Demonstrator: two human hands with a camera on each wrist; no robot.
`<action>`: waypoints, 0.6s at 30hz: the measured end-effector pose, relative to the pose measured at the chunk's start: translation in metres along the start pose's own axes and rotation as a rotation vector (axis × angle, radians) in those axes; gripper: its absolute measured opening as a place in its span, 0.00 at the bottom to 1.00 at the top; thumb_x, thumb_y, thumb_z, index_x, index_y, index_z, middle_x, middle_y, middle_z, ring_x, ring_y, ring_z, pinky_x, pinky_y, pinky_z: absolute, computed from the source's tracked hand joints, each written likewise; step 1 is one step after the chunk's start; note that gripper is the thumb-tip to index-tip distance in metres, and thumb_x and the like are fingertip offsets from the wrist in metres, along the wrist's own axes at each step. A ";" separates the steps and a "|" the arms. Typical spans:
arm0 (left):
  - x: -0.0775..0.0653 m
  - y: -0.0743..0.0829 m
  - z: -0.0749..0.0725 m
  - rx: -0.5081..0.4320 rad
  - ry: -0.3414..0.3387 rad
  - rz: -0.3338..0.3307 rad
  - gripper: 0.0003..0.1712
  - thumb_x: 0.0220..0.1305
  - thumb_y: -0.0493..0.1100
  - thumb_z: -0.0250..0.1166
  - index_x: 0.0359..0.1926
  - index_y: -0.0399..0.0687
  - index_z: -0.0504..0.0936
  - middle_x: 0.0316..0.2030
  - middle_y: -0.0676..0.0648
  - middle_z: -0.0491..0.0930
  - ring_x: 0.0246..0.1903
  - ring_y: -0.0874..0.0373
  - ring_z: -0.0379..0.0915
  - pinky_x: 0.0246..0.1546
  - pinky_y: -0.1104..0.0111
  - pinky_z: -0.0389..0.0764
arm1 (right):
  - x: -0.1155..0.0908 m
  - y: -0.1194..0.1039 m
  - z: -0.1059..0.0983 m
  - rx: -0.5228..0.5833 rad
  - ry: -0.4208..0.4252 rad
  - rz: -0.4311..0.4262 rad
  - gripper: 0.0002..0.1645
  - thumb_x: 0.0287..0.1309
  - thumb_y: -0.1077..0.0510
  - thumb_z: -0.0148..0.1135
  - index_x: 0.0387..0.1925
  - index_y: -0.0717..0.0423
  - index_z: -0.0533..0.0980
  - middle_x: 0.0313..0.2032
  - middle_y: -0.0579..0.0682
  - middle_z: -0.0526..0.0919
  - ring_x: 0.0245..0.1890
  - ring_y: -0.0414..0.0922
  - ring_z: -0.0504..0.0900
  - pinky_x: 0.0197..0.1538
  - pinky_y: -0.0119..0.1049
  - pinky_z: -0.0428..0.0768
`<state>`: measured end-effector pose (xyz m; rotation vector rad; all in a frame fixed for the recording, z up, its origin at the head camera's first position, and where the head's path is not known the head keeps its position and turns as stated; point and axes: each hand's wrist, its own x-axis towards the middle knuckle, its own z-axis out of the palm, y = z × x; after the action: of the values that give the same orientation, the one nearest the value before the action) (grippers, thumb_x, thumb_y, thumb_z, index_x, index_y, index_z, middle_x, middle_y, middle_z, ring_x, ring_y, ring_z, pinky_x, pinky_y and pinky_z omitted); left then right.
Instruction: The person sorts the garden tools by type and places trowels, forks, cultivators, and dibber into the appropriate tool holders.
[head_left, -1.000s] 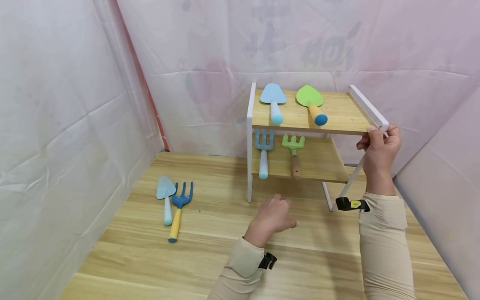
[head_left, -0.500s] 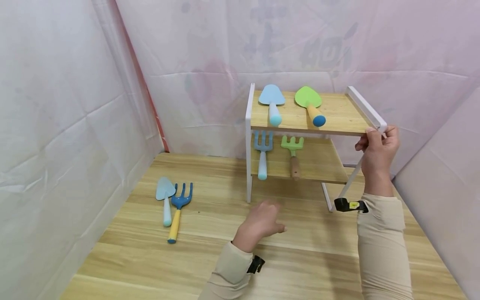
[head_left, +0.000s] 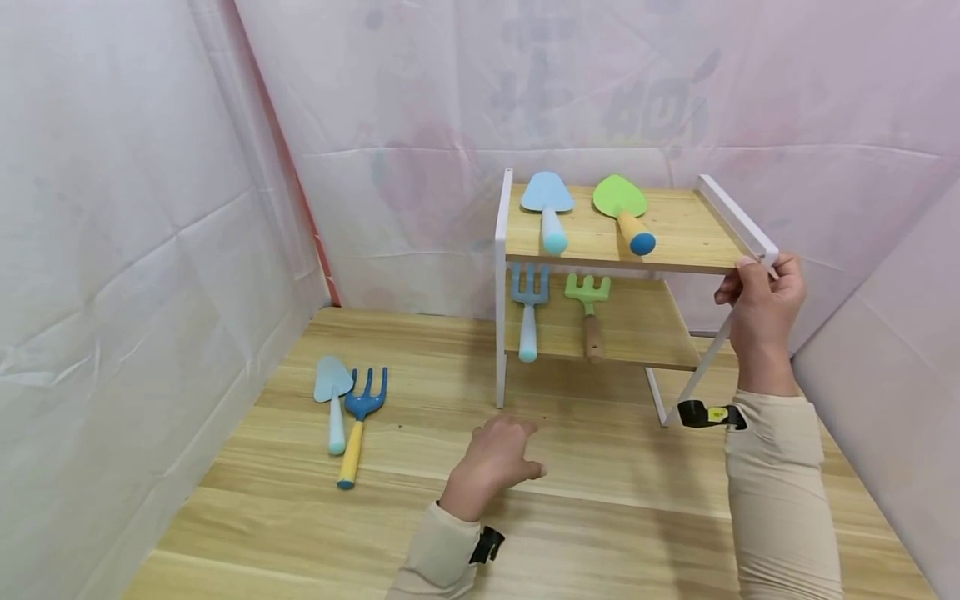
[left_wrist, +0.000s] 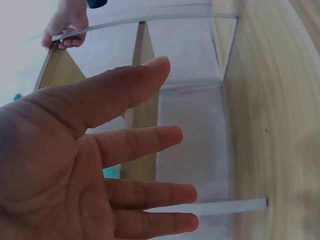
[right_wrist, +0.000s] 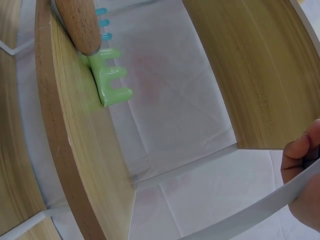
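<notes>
My right hand (head_left: 767,312) grips the front right corner of a two-tier wooden shelf (head_left: 690,242) with a white metal frame; the right wrist view shows its curled fingers (right_wrist: 298,150) at the frame. Low over the table in front of the shelf, my left hand (head_left: 491,462) holds nothing, and its fingers are spread and straight in the left wrist view. On the upper board lie a light blue trowel (head_left: 547,193) and a green trowel (head_left: 619,197) with a yellow handle. The lower board bears a blue-grey hand fork (head_left: 529,292) and a green hand fork (head_left: 588,292) with a wooden handle.
Left of the shelf, on the wooden table (head_left: 300,533), a pale blue trowel (head_left: 332,382) lies beside a dark blue hand fork (head_left: 364,405) with a yellow handle. White sheeting (head_left: 390,225) encloses the table at the back and both sides.
My left hand has drawn back to the left and toward me, away from the shelf front. The right hand keeps its grip on the corner, and the tools lie as before.
</notes>
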<state>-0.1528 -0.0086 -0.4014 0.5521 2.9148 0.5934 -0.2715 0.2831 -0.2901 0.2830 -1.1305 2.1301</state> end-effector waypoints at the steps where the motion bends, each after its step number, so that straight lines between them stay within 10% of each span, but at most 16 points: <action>1: -0.001 -0.002 0.001 -0.002 0.001 -0.006 0.32 0.49 0.52 0.72 0.56 0.49 0.78 0.51 0.42 0.75 0.51 0.45 0.70 0.45 0.45 0.70 | 0.000 0.000 0.000 0.009 0.001 0.006 0.08 0.52 0.74 0.54 0.28 0.65 0.65 0.13 0.56 0.72 0.08 0.43 0.69 0.13 0.28 0.71; 18: -0.015 -0.036 0.003 -0.090 -0.004 -0.081 0.33 0.48 0.51 0.73 0.54 0.42 0.78 0.44 0.38 0.75 0.43 0.40 0.72 0.44 0.47 0.71 | 0.003 -0.010 -0.006 0.057 -0.115 0.120 0.10 0.55 0.74 0.55 0.28 0.65 0.62 0.16 0.58 0.75 0.12 0.45 0.76 0.15 0.30 0.75</action>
<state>-0.1503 -0.0444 -0.4176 0.4221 2.8732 0.7074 -0.2668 0.2931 -0.2857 0.3762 -1.1796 2.2794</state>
